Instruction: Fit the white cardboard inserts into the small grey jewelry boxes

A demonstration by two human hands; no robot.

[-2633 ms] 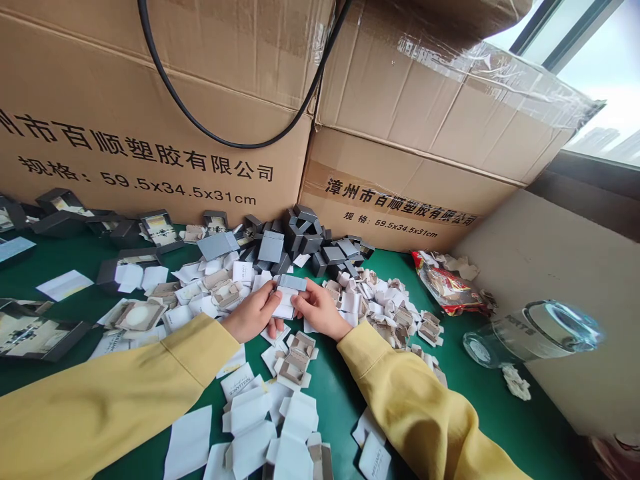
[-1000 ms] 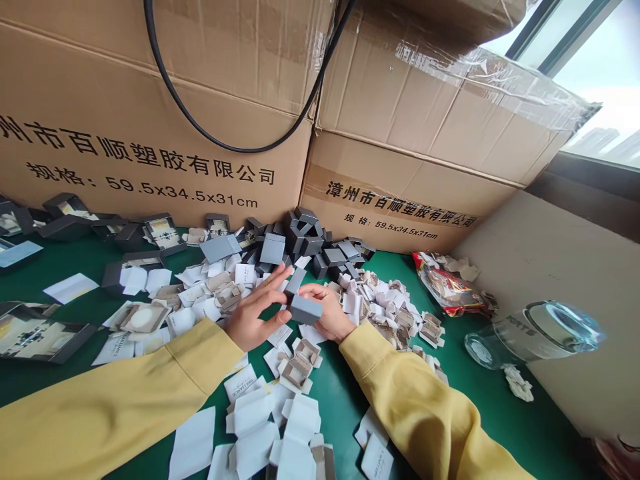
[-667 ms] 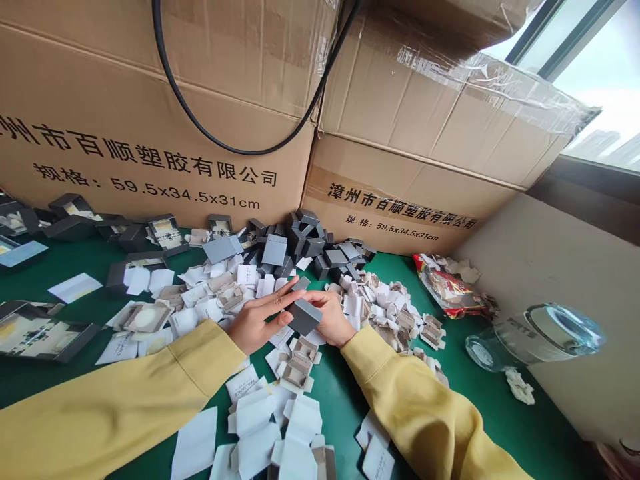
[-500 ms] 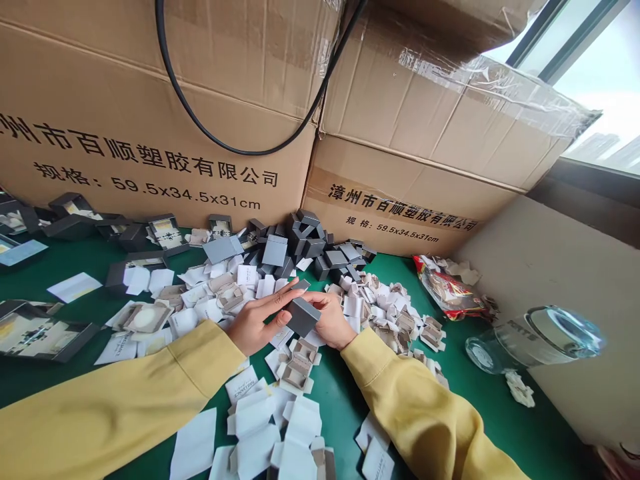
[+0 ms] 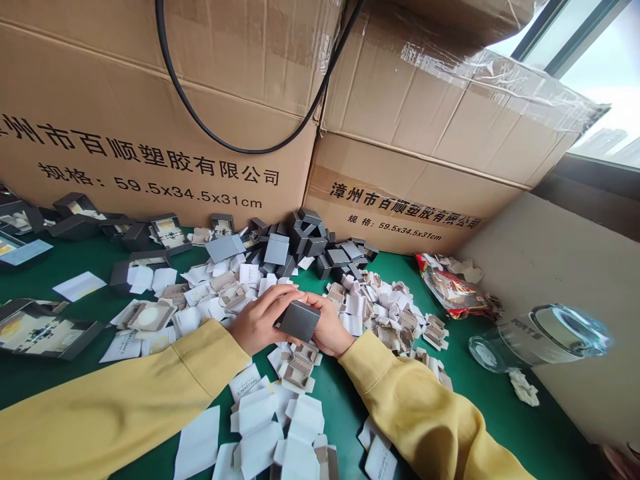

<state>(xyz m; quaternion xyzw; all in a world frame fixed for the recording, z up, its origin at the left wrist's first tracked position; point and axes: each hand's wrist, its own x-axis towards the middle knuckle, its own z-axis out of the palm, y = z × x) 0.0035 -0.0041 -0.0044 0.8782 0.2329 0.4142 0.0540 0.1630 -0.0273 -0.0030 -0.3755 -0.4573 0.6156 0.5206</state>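
Note:
A small dark grey box (image 5: 299,320) is held between both hands above the green table (image 5: 500,420). My left hand (image 5: 261,319) curls over its left side and top. From the right and behind, my right hand (image 5: 326,325) grips the same box. Both arms wear yellow sleeves. Just below the hands lies a beige card insert (image 5: 296,369) among white folded cards (image 5: 260,427). A heap of dark grey boxes (image 5: 310,243) sits farther back, and a pile of white and beige inserts (image 5: 385,310) lies to the right of my hands.
Two large cardboard cartons (image 5: 200,120) with a black cable (image 5: 240,143) draped over them wall off the back. Open black boxes (image 5: 45,330) stand at the left. A red snack bag (image 5: 453,290) and a glass jar on its side (image 5: 535,337) lie at the right, by a wall.
Earlier both hands held a white insert at the box. My left hand then opened flat over the grey box and has now closed on it; the box turned and sank slightly.

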